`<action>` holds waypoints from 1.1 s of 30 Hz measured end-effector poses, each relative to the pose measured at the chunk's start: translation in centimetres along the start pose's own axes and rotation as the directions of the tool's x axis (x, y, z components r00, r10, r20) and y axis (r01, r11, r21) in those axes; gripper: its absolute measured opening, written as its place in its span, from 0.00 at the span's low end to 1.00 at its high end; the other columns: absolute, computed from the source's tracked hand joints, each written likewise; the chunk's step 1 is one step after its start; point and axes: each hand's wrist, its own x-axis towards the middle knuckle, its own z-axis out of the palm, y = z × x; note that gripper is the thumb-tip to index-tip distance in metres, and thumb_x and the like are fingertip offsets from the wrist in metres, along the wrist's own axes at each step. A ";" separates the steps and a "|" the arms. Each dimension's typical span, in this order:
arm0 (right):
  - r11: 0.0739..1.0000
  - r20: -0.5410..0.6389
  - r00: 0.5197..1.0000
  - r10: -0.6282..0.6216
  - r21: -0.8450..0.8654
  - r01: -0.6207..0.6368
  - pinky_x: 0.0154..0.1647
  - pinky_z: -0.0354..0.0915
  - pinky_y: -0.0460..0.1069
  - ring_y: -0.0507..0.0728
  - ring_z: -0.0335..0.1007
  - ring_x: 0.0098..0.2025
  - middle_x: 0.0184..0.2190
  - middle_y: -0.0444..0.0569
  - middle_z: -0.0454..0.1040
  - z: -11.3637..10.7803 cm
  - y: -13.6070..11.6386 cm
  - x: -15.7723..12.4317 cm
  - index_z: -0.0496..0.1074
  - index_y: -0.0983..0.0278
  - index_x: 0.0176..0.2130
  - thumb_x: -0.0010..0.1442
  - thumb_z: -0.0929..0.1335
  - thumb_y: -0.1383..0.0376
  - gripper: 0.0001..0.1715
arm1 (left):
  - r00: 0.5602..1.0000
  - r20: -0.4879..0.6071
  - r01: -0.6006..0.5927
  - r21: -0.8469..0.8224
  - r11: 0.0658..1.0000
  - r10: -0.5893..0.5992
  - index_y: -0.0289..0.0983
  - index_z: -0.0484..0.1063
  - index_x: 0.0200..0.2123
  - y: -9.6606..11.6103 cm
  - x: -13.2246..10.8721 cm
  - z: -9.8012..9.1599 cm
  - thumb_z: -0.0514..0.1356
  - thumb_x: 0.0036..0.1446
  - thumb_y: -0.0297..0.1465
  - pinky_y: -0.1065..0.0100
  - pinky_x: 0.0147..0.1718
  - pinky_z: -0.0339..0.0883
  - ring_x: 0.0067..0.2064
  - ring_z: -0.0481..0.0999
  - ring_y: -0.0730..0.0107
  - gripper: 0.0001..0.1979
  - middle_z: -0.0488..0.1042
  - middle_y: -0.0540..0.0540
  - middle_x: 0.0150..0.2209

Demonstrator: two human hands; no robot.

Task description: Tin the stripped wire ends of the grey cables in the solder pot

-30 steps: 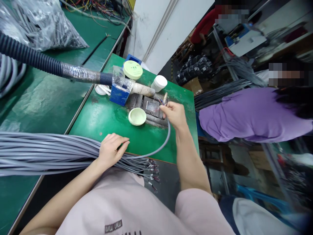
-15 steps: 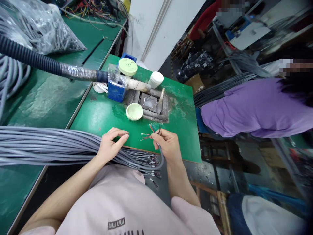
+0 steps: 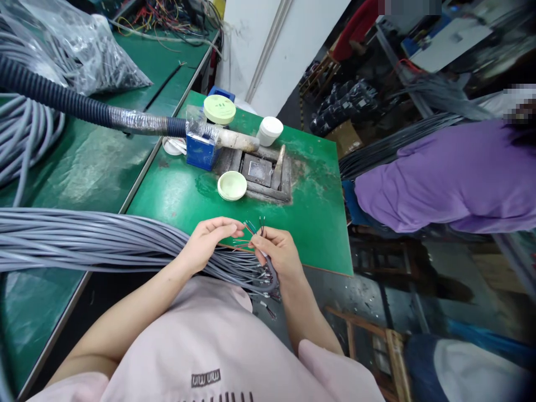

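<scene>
My right hand (image 3: 278,252) is closed around the end of one grey cable (image 3: 271,272), whose thin coloured wires (image 3: 251,230) fan out above my fingers. My left hand (image 3: 207,240) pinches at those wires with thumb and forefinger, close against the right hand. Both hands hover over the near edge of the small green table (image 3: 184,192). A thick bundle of grey cables (image 3: 84,245) runs from the left under my left wrist, its stripped ends lying below my hands.
On the table sit a metal solder pot (image 3: 262,170), a pale green lid (image 3: 231,185), a blue box (image 3: 202,149), two white jars and a black corrugated hose (image 3: 62,103). A person in purple (image 3: 439,178) bends at the right. Bagged cables lie far left.
My right hand drew the cable back from the solder pot toward my body. My left hand lifted off the bundle and came to pinch the wire ends.
</scene>
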 end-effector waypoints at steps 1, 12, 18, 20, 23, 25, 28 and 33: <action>1.000 0.005 1.000 0.002 -0.006 -0.002 0.17 0.48 0.44 0.45 0.50 0.12 0.09 0.38 0.62 0.0 0.0 0.0 0.67 0.65 0.20 0.53 0.70 0.56 0.19 | 1.000 0.000 0.007 0.002 1.000 -0.007 0.36 0.79 0.32 0.1 0.0 0.1 0.66 0.48 0.35 0.72 0.38 0.66 0.34 0.75 0.73 0.09 0.79 0.48 0.31; 0.993 -0.001 1.000 -0.024 -0.119 0.024 0.17 0.49 0.44 0.46 0.51 0.13 0.10 0.38 0.63 0.5 0.1 -0.1 0.64 0.64 0.20 0.53 0.70 0.55 0.19 | 0.999 -0.043 -0.001 0.035 0.999 0.003 0.34 0.76 0.25 0.8 -0.3 0.8 0.69 0.43 0.32 0.73 0.30 0.66 0.27 0.72 0.76 0.08 0.77 0.50 0.25; 0.960 -0.075 0.989 -0.128 -0.261 0.105 0.19 0.54 0.44 0.47 0.56 0.15 0.13 0.38 0.65 1.1 0.4 -0.3 0.66 0.63 0.23 0.55 0.69 0.57 0.16 | 0.995 -0.063 -0.065 0.122 0.990 0.073 0.34 0.76 0.26 0.3 -0.1 0.3 0.68 0.45 0.32 0.73 0.32 0.66 0.28 0.72 0.76 0.07 0.76 0.50 0.27; 0.946 -0.091 0.983 -0.157 -0.299 0.124 0.19 0.54 0.44 0.47 0.56 0.16 0.14 0.39 0.65 1.3 0.5 -0.3 0.66 0.63 0.23 0.56 0.69 0.58 0.16 | 0.993 -0.068 -0.087 0.132 0.987 0.097 0.34 0.75 0.26 0.1 -0.1 0.2 0.67 0.46 0.32 0.72 0.32 0.66 0.29 0.72 0.76 0.07 0.76 0.50 0.27; 0.950 -0.121 0.980 -0.161 -0.287 0.120 0.19 0.54 0.44 0.47 0.56 0.16 0.14 0.38 0.64 1.6 0.6 -0.3 0.67 0.63 0.26 0.56 0.69 0.58 0.13 | 0.990 -0.095 -0.091 0.100 0.991 0.100 0.34 0.74 0.25 0.0 0.0 0.3 0.67 0.44 0.32 0.72 0.31 0.65 0.28 0.71 0.76 0.07 0.75 0.50 0.26; 0.951 -0.149 0.974 -0.168 -0.283 0.121 0.19 0.54 0.44 0.47 0.55 0.16 0.14 0.36 0.62 1.7 0.6 -0.2 0.69 0.63 0.29 0.54 0.70 0.59 0.10 | 0.990 -0.118 -0.072 0.065 0.995 0.079 0.34 0.73 0.24 -0.1 0.0 0.4 0.68 0.43 0.31 0.73 0.29 0.63 0.26 0.70 0.77 0.08 0.74 0.51 0.24; 0.954 -0.163 0.969 -0.184 -0.266 0.136 0.19 0.54 0.44 0.47 0.54 0.16 0.14 0.35 0.61 1.7 0.7 -0.2 0.70 0.63 0.34 0.54 0.70 0.60 0.10 | 0.989 -0.138 -0.050 0.031 0.998 0.054 0.34 0.72 0.23 -0.2 0.0 0.5 0.67 0.42 0.31 0.73 0.27 0.62 0.24 0.68 0.77 0.08 0.72 0.52 0.22; 0.967 -0.125 0.981 -0.151 -0.224 0.121 0.20 0.56 0.44 0.47 0.56 0.16 0.15 0.38 0.64 1.4 0.2 -0.1 0.69 0.63 0.29 0.58 0.67 0.58 0.11 | 0.982 -0.126 -0.121 0.166 0.979 0.142 0.34 0.72 0.24 -0.2 -0.2 0.5 0.66 0.44 0.30 0.72 0.31 0.63 0.28 0.69 0.76 0.06 0.73 0.51 0.24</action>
